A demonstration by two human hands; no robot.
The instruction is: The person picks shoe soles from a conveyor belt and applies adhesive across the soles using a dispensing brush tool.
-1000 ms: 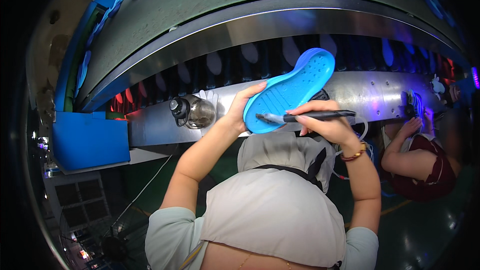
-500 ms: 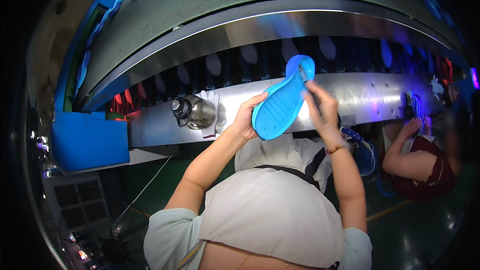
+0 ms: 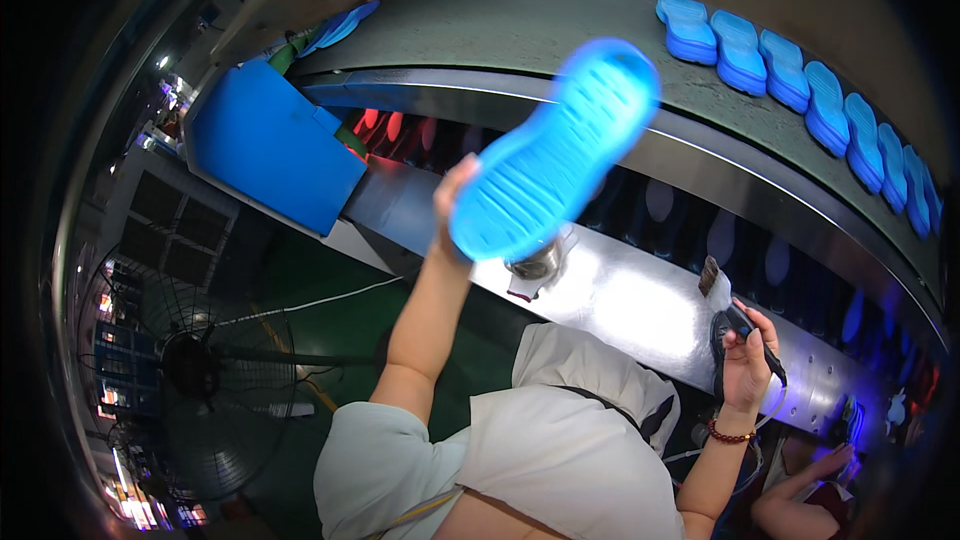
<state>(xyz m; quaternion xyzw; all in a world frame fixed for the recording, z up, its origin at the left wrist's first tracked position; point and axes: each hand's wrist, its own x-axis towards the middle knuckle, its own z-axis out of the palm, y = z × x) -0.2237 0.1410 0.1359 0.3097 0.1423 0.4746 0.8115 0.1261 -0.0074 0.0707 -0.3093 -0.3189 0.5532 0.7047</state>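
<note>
My left hand (image 3: 453, 205) is wrapped round the near end of a bright blue shoe sole (image 3: 550, 155), raised and tilted over the metal ledge; motion blurs it, and its ridged face shows. To the right, above the ledge, my right hand (image 3: 748, 365) grips a glue brush (image 3: 718, 292) with brown bristles, a whitish middle and a black handle trailing a thin cable. The bristles point up and away, apart from the sole. Behind the sole's near end, a clear bottle (image 3: 537, 262) is partly hidden.
A green upper belt (image 3: 480, 25) carries several blue soles (image 3: 740, 50) at far right. Under it, darker soles stand in a lower channel behind the metal ledge (image 3: 640, 310). A blue box (image 3: 270, 145) and a floor fan (image 3: 190, 365) are left. Another person's arm (image 3: 800, 510) shows lower right.
The sole has risen up and away in my left hand. My right hand has drawn off to the right with the brush. The whole view has turned leftward.
</note>
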